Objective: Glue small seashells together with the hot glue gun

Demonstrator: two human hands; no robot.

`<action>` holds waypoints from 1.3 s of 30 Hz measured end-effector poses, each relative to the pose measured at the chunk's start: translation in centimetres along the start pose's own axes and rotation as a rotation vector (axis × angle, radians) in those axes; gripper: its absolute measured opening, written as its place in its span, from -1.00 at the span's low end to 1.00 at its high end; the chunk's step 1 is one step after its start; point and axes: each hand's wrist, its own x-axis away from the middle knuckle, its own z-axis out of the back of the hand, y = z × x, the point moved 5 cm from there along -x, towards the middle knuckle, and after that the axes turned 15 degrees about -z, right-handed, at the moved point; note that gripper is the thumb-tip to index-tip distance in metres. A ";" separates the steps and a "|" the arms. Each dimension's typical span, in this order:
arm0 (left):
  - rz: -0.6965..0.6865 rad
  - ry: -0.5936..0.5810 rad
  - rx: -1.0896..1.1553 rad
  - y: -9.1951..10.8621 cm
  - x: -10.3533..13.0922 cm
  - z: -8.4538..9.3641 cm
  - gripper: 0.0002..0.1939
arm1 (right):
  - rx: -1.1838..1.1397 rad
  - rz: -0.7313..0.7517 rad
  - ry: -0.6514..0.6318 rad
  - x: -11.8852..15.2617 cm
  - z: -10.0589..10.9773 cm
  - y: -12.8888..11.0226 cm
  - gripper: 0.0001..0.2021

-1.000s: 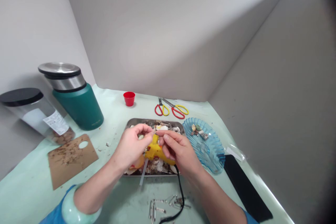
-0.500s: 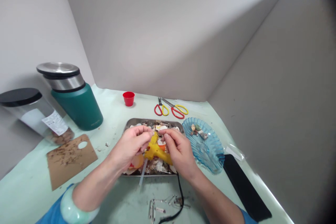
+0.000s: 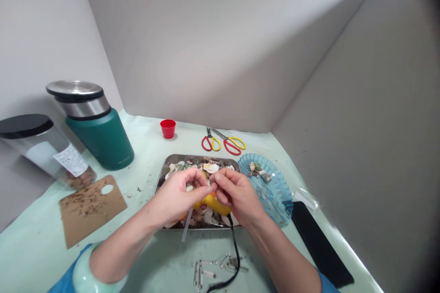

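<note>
My left hand [image 3: 184,192] and my right hand [image 3: 237,192] meet over a metal tray [image 3: 164,165] of shells and small pieces. Both are closed in a pinch, the fingertips nearly touching. Whatever is between the fingers is too small to make out. A pale rounded piece shows by my left fingers. Beneath the hands a yellow glue gun [image 3: 216,204] lies on the tray, partly hidden, with a translucent stick [image 3: 187,225] and a black cord [image 3: 235,247] coming from it.
A blue shell-shaped dish [image 3: 271,192] holds small pieces, right of the tray. Behind stand scissors [image 3: 232,146] and a red cup [image 3: 168,129]. A green flask [image 3: 101,139], a jar [image 3: 44,146] and brown cardboard [image 3: 91,210] are left. Metal pins [image 3: 206,274] lie in front; a black strip [image 3: 321,242] lies right.
My left hand has moved right and my right hand slightly inward, bringing their fingertips together. They now cover more of the yellow glue gun, whose body sits slightly further right.
</note>
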 end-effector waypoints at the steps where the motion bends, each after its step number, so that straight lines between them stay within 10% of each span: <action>1: 0.000 0.015 0.024 0.1 -0.1 0.1 -0.79 | 0.022 0.011 0.016 0.0 0.1 -0.1 -0.78; 8: 0.171 -0.001 0.278 -0.5 0.2 -0.1 -0.76 | 0.123 0.053 0.086 0.5 0.4 -1.2 -0.76; 24: -0.162 0.039 -0.087 2.2 0.6 0.3 -0.94 | -0.257 -0.351 -0.442 0.4 -1.6 1.6 -0.71; 33: -0.362 0.042 -0.247 3.5 1.1 0.2 -0.89 | -0.294 -0.348 -0.505 0.1 -1.6 1.6 -0.74; 39: -0.233 0.063 -0.188 2.4 0.8 0.3 -0.94 | -0.318 -0.341 -0.521 0.2 -1.5 1.6 -0.72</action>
